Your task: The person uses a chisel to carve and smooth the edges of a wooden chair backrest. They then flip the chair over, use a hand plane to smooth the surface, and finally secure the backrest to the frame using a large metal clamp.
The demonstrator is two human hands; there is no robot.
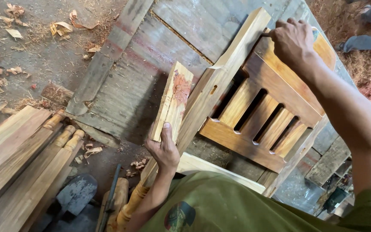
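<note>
A wooden chair back (254, 107) with several vertical slats lies tilted across a grey plank workbench (142, 73). My left hand (164, 148) grips the lower end of a short wooden board (174, 99) smeared with reddish filler, held upright against the chair's long side post (220, 81). My right hand (292, 41) is closed at the upper rail of the chair back, near the top of that post; a small dark tool tip seems to stick out of the fist, but what it holds I cannot make out.
Turned wooden legs and planks (26, 159) are stacked at the lower left. Wood shavings (5, 43) litter the dirt floor at the upper left. A flat metal blade (77, 193) and a dark rod (110, 193) lie below. Another person's legs (366, 41) show at the upper right.
</note>
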